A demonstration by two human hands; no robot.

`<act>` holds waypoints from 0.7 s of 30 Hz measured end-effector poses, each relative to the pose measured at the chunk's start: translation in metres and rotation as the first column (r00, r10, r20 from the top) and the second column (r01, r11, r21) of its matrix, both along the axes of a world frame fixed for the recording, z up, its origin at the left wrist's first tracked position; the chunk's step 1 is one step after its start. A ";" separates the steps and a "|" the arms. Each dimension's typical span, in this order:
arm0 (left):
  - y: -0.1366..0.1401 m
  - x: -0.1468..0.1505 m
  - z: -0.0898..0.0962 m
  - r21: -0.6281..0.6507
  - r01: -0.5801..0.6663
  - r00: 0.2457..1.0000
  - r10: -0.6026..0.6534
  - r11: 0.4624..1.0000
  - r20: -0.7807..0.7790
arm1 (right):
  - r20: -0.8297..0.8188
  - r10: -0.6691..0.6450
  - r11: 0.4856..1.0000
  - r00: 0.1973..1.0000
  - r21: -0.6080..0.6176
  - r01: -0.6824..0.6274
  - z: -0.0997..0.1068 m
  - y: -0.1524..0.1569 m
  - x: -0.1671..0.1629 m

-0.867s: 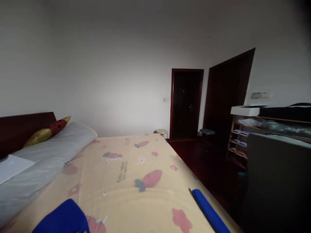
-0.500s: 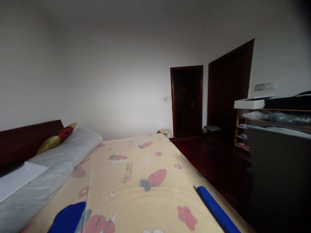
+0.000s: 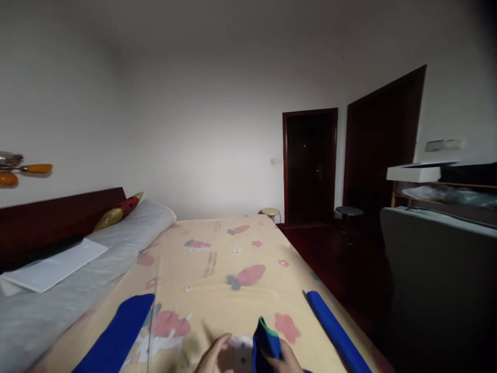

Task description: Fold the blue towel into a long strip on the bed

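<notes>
At the bottom edge, my right hand [image 3: 288, 357] is closed around a dark blue cloth piece [image 3: 266, 344] with green edging, which stands up folded above the bed. My left hand [image 3: 214, 356] is just left of it, fingers curved and apart with nothing visible in them; its lower part is cut off by the frame. A flat blue cloth strip [image 3: 120, 329] lies on the bed to the left. Along the bed's right side rests a long, narrow blue bundle [image 3: 336, 329], its near end out of view.
The bed [image 3: 217, 305] has a cream sheet printed with carrots and flowers. Grey bedding [image 3: 128, 248], a white flat box [image 3: 58, 267] and a red-gold cushion [image 3: 120, 210] line the headboard. Two stools, doors, a rack and a dark grey panel [image 3: 435, 280] stand beyond and right.
Both my hands have come into view at the bottom, the right with the blue cloth piece. The view has turned slightly left and down, showing more of the blue strip and headboard.
</notes>
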State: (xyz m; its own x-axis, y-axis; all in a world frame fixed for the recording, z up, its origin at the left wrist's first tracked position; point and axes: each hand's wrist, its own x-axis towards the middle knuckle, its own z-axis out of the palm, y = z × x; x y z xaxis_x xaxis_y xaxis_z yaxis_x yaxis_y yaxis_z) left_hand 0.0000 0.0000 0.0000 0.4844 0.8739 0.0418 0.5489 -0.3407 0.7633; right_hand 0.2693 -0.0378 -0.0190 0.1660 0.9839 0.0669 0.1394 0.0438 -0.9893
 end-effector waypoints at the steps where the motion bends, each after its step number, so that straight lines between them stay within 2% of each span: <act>1: -0.008 0.015 0.003 -0.038 0.059 0.996 -0.057 0.998 0.068 | -0.037 0.015 1.000 0.999 0.015 -0.015 0.013 -0.009 -0.002; 3: -0.025 0.037 0.009 -0.065 0.119 0.980 -0.107 0.991 0.170 | -0.082 0.092 0.994 0.992 0.063 -0.087 0.040 -0.030 -0.007; 6: -0.051 0.054 0.020 -0.048 0.081 0.959 -0.064 0.996 0.276 | -0.098 0.260 0.960 0.961 0.129 -0.247 0.080 -0.061 -0.016; 9: -0.074 0.055 0.046 0.016 0.030 0.921 -0.033 0.999 0.388 | -0.046 0.405 0.906 0.913 0.158 -0.394 0.113 -0.084 -0.020; 11: -0.086 0.052 0.068 0.003 0.016 0.881 -0.016 1.000 0.472 | -0.027 0.450 0.883 0.893 0.163 -0.440 0.128 -0.092 -0.021; 13: -0.093 0.049 0.085 -0.086 -0.024 0.828 0.068 0.996 0.556 | -0.037 0.458 0.883 0.888 0.137 -0.450 0.135 -0.094 -0.023; 16: -0.099 0.047 0.096 -0.215 -0.158 0.761 0.257 0.964 0.595 | -0.001 0.377 0.921 0.926 0.105 -0.375 0.132 -0.091 -0.025; 18: -0.100 0.047 0.096 -0.225 -0.218 0.754 0.311 0.950 0.579 | 0.072 0.274 0.950 0.959 0.137 -0.282 0.126 -0.089 -0.027; 21: -0.099 0.048 0.094 -0.138 -0.235 0.802 0.272 0.962 0.531 | 0.134 0.148 0.971 0.980 0.169 -0.170 0.119 -0.086 -0.028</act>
